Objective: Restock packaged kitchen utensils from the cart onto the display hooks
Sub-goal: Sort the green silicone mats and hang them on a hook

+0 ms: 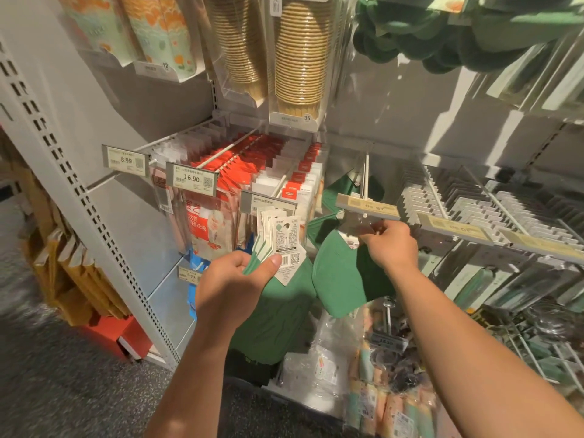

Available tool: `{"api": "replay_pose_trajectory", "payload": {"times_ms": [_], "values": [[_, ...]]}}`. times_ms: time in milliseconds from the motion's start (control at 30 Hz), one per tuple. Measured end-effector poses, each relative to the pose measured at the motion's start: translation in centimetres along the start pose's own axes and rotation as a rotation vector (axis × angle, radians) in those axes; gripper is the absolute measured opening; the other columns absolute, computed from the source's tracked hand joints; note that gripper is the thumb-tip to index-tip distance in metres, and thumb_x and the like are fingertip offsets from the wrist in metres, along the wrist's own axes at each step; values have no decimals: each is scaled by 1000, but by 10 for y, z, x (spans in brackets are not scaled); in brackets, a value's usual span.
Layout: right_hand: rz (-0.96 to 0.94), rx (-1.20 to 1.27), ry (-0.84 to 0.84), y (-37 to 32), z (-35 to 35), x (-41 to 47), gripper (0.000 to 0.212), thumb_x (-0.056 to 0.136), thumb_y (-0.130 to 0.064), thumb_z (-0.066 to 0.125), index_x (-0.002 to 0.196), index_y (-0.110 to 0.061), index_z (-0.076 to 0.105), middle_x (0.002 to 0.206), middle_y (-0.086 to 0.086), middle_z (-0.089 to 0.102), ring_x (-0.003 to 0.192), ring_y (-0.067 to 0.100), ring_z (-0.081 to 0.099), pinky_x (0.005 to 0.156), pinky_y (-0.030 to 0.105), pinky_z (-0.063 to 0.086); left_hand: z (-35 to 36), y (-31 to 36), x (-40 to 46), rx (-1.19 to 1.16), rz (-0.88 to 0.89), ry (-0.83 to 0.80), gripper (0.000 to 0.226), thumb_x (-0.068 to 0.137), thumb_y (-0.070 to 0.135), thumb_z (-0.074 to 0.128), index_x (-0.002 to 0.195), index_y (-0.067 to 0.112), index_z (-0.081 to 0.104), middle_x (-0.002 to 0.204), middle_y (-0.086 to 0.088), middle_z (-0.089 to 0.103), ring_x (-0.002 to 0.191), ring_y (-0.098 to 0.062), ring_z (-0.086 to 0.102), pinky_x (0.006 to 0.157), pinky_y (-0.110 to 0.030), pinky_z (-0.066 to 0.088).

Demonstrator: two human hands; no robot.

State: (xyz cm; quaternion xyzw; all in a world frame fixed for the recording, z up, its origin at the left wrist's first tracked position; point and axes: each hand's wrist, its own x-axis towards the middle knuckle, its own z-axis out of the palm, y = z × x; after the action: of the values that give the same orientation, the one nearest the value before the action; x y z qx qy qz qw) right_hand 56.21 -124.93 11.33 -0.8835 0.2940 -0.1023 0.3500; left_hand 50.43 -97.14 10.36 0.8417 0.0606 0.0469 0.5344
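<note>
- Head view showed our left hand (235, 276) gripping a fanned stack of green packs (278, 245) by their card tops, thumb pressed across the front one, level with the lower left of the hook display.
- Our right hand (390, 245) pinched the top of one green pack (338, 273) just under the tip of a white hook (366, 178), below its yellowish price strip (366, 206); fingers were curled round the hang tab.
- The hook behind the strip looked nearly bare, with only a glimpse of green further back.
- The cart (316, 374) sat below our arms, with more wrapped goods in it.
- Risks, as we judged them: the hang hole was hidden behind our fingers, so the tab could miss the tip and the pack could drop into the cart.
- The price strip hung right over the tip; pushing up against it could knock it loose or bend the tab.
- The stack in our left hand was splayed and held low on the cards, so a slackened thumb could let packs slide out.
- The red packets (240, 172) on the neighbouring hooks sat close by, and a wide swing could snag them.
</note>
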Motion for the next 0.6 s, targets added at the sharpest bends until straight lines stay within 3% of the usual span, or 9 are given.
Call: {"api": "replay_pose_trajectory", "payload": {"times_ms": [100, 267, 433, 533, 600], "values": [[59, -27, 5, -5, 3, 11, 30, 97, -33, 64, 125, -23, 63, 109, 6, 69, 107, 39, 66, 79, 34, 46, -1, -2, 3, -5, -28, 19, 46, 85, 56, 76, 67, 14, 64, 51, 11, 58, 56, -17, 50, 56, -31, 33], [138, 21, 3, -9, 7, 21, 51, 98, -56, 58, 137, -23, 51, 125, 9, 64, 116, 38, 61, 82, 34, 35, -2, -3, 5, 8, -56, 25, 51, 83, 58, 75, 71, 10, 66, 59, 4, 65, 56, -17, 50, 54, -33, 34], [67, 183, 32, -9, 8, 3, 44, 97, -39, 68, 134, -17, 56, 124, 8, 65, 120, 41, 60, 90, 36, 43, 3, -1, 5, -91, -70, 15, 46, 85, 51, 78, 74, 7, 70, 64, -3, 69, 59, -17, 53, 58, -36, 38], [-7, 288, 119, -1, 12, -17, 53, 93, -31, 74, 137, -11, 53, 126, 12, 62, 109, 31, 58, 87, 34, 42, 6, -2, 4, -121, -77, 2, 56, 83, 54, 78, 78, -1, 68, 59, -7, 59, 55, -15, 44, 57, -36, 34], [-61, 323, 148, 6, 17, -34, 45, 93, -30, 74, 130, -12, 56, 118, 7, 57, 105, 22, 53, 86, 29, 37, 8, -3, 4, -117, -60, -19, 68, 74, 65, 73, 77, -3, 64, 59, -11, 54, 53, -15, 41, 56, -36, 32]]}}
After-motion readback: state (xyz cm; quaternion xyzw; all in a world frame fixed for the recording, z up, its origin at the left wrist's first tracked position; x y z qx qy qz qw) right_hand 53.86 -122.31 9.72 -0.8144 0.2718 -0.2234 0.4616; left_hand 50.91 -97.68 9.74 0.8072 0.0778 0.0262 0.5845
